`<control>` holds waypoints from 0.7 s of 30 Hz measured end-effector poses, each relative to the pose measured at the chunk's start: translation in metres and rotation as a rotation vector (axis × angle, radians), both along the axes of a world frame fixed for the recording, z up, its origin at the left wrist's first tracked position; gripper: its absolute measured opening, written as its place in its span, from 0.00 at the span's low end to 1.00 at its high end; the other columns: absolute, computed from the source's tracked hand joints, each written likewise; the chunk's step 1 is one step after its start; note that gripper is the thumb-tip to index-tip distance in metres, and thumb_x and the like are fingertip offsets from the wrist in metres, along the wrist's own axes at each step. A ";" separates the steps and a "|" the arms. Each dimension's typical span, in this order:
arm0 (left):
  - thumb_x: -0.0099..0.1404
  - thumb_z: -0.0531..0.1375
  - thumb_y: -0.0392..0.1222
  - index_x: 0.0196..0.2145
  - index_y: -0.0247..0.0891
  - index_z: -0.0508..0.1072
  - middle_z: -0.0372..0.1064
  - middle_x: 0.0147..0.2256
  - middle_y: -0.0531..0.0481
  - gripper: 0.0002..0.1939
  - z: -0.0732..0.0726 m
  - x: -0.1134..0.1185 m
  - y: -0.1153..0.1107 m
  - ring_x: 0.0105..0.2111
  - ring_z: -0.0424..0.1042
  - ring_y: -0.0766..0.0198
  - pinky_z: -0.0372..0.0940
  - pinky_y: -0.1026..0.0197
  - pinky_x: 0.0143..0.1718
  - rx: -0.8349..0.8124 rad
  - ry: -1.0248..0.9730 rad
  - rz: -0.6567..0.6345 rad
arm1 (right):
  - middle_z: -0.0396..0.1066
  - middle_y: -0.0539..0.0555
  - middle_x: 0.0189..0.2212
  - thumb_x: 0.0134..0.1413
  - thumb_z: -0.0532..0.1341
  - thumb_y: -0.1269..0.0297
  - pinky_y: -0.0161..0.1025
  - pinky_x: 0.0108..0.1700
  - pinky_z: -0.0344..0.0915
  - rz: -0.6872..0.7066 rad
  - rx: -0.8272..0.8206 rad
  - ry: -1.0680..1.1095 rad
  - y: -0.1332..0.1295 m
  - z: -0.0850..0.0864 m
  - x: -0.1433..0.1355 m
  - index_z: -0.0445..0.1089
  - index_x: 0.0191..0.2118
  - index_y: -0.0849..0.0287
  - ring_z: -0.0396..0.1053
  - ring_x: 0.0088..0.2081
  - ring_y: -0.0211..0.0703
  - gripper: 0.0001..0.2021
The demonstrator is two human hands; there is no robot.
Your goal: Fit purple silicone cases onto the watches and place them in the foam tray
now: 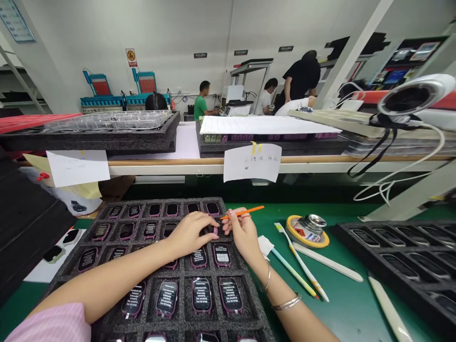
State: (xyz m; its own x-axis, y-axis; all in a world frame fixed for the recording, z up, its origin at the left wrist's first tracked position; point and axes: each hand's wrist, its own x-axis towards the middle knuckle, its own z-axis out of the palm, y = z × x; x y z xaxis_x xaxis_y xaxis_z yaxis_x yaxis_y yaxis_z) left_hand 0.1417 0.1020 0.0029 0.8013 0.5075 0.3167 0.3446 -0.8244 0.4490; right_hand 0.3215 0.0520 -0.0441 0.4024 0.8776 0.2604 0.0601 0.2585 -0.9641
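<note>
Purple watch body (215, 231) noted in the right-hand column of the black foam tray (184, 304), second row from the far edge; whether it is lifted clear of its compartment cannot be determined. Left hand (194, 231): thumb and fingertips clamped on the watch body. Right hand (244, 232): fingers closed around an orange stick (254, 209), tip directed toward the watch body; contact between the two cannot be confirmed. Other compartments hold further purple-framed watches (202, 294), several with lit text on their screens. On the green work surface (342, 308), right of the tray, lie a toothbrush (302, 262), two pale flat strips (327, 261), and a yellow-rimmed roll (289, 227) with a metal-topped container (315, 220) resting on it. Second foam tray (345, 233) stands farther right.
</note>
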 end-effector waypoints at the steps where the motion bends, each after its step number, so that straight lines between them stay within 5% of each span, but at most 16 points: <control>1: 0.67 0.64 0.47 0.46 0.43 0.76 0.77 0.47 0.45 0.12 -0.001 0.000 0.001 0.54 0.72 0.52 0.64 0.46 0.59 -0.013 -0.013 -0.003 | 0.69 0.46 0.26 0.69 0.58 0.54 0.32 0.25 0.67 0.003 -0.011 -0.011 0.000 -0.001 -0.002 0.70 0.40 0.62 0.66 0.22 0.31 0.14; 11: 0.61 0.69 0.46 0.47 0.41 0.66 0.75 0.46 0.44 0.21 -0.002 0.006 0.000 0.48 0.74 0.51 0.69 0.48 0.52 -0.109 -0.075 0.075 | 0.68 0.45 0.25 0.68 0.59 0.54 0.34 0.28 0.68 0.020 -0.065 -0.129 -0.006 0.006 -0.005 0.69 0.38 0.61 0.66 0.22 0.32 0.14; 21: 0.69 0.61 0.49 0.45 0.40 0.71 0.71 0.47 0.42 0.12 0.002 0.005 -0.004 0.53 0.68 0.49 0.62 0.43 0.57 0.038 -0.092 -0.056 | 0.69 0.46 0.27 0.68 0.59 0.55 0.35 0.29 0.68 -0.010 -0.054 -0.213 -0.006 0.006 -0.007 0.70 0.40 0.61 0.66 0.24 0.33 0.14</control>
